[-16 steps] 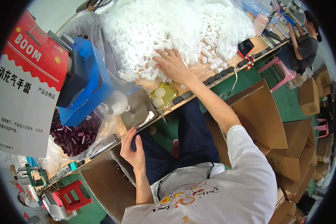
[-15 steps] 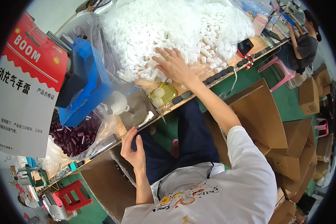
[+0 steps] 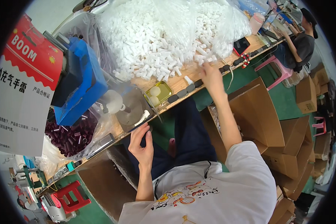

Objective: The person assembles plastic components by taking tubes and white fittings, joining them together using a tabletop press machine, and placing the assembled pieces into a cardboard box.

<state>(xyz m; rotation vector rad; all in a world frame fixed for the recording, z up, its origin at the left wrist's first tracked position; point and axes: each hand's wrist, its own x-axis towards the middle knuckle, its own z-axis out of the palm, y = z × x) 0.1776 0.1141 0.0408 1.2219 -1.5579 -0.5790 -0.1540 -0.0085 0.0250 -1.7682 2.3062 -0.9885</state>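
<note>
A wooden workbench (image 3: 183, 80) carries a heap of small white tubes (image 3: 156, 33), a blue bin (image 3: 84, 80) and a bag of dark red tubes (image 3: 69, 136).

Green floor (image 3: 283, 100), wooden workbench (image 3: 183, 80), pink stool (image 3: 274, 71), stacked cardboard boxes (image 3: 306, 93)

White plastic tubes (image 3: 164, 41) (loose) heaped on bench (image 3: 183, 80).

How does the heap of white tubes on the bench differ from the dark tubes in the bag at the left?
The white tubes form a big heap across the back of the bench, some spilling loose onto the wood near the right hand. The dark tubes are a far smaller lot, maroon, all inside a clear bag at the bench's left end, closer to the left hand. Both are short cylinders lying jumbled.
</note>
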